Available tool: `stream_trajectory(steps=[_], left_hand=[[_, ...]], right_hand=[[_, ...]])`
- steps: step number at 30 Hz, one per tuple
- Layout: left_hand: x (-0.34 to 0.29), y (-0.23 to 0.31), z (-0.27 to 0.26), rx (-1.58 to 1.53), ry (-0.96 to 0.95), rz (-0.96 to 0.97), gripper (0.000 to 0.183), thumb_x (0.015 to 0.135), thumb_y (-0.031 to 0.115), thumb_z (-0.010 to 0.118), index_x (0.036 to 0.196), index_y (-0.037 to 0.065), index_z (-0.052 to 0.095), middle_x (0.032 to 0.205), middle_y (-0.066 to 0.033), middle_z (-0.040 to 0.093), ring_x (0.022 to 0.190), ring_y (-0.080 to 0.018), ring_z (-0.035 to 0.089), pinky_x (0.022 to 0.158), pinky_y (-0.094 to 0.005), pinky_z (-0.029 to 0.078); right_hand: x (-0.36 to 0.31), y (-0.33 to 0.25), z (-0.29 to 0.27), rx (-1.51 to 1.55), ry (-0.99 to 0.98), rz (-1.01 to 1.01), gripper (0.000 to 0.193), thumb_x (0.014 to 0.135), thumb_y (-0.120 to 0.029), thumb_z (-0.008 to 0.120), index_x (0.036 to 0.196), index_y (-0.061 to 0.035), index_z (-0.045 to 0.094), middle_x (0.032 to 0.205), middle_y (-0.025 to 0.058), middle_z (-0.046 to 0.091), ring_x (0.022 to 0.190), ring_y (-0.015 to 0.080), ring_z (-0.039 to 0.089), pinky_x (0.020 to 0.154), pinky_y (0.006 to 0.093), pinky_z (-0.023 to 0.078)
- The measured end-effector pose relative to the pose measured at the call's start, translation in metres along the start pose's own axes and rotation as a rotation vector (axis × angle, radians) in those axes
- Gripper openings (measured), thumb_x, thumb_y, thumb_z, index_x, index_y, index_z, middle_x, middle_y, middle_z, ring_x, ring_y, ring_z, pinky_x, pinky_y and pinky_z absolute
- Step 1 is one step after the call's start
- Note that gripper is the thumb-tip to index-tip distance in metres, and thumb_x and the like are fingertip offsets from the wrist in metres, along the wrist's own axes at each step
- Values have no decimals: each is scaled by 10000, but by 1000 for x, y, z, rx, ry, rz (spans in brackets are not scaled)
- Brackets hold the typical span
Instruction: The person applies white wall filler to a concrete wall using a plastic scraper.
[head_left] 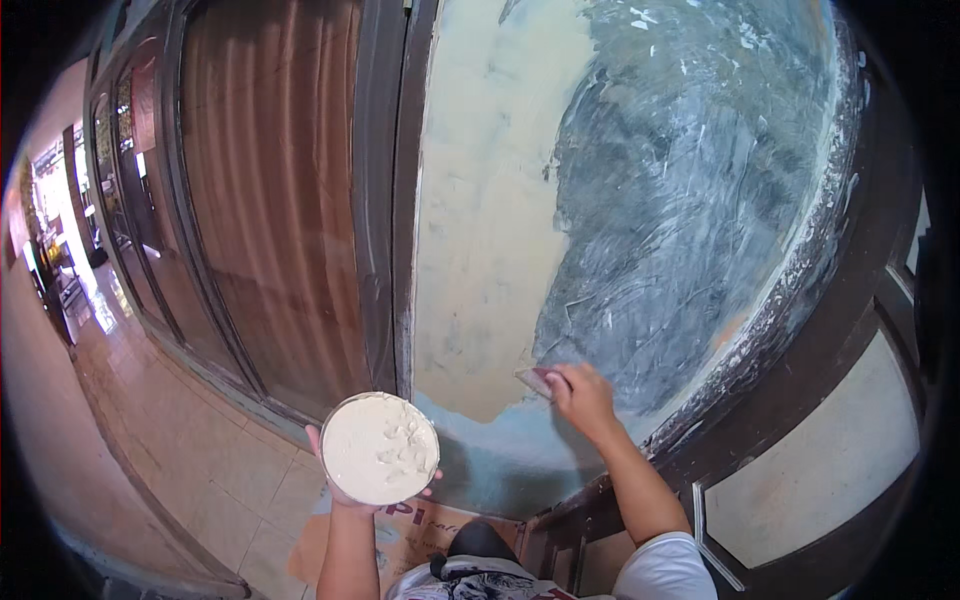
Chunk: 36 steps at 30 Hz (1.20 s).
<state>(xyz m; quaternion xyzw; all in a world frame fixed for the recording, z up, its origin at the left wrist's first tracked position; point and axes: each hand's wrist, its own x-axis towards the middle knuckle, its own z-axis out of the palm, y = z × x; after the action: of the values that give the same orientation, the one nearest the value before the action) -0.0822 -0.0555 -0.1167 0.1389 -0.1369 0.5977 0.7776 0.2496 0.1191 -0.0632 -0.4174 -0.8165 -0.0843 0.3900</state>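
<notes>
My left hand (352, 500) is closed around a round tub (381, 447) of cream-coloured paste, held from below and at its side; the paste surface is lumpy on the right. In my right hand (585, 398) is a small putty knife (534, 380), its blade at the wall. Cream paste (485, 220) coats the wall's left part and ends in a ragged edge by the blade. To the right, the wall surface (670, 220) is bare, streaky grey, with a pale blue band (490, 450) low down.
Left of the wall stands a dark-framed window (275, 200) with a brown curtain behind it. A dark door with pale panels (815, 455) is on the right. Printed cardboard (405, 540) lies on the tiled floor (215, 500) near my feet.
</notes>
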Motion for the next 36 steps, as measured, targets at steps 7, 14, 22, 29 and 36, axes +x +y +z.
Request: stream_trajectory(steps=[7,14,22,29,36], left_hand=[[-1,2,6,70,5,34,1227,748,1018,370,1615,151,321,1569,-345,373,1181,-788,439,821,-841,485],[-4,1,14,88,141,143,1206,758,1002,394,1595,133,378,1570,-311,400,1283,-664,473,942,-884,385],[0,-5,23,16,231,202,1232,748,1012,392,1618,144,314,1591,-322,357,1211,-761,437,854,-863,457],[-8,-3,23,-19,249,232,1232,749,1012,391,1618,142,317,1594,-326,349,1228,-738,452,843,-871,453],[-13,2,18,-44,89,77,1251,723,1012,440,1618,147,312,1573,-334,365,1203,-774,435,858,-887,435]], right_hand=[[9,5,-1,57,108,57,169,939,-237,717,1018,-95,764,858,134,726,799,362,676,684,478,547],[13,-6,-2,-72,38,35,176,940,-253,727,1017,-97,753,820,101,713,815,341,670,654,485,543],[-7,12,16,-45,35,-66,126,939,-181,721,1006,-80,756,813,130,721,753,353,665,635,484,528],[-6,1,2,92,159,-59,131,936,-183,723,1019,-88,757,880,123,749,788,335,669,666,468,536],[0,10,-9,39,164,30,138,932,-208,730,995,-89,758,841,129,721,767,348,658,668,477,535]])
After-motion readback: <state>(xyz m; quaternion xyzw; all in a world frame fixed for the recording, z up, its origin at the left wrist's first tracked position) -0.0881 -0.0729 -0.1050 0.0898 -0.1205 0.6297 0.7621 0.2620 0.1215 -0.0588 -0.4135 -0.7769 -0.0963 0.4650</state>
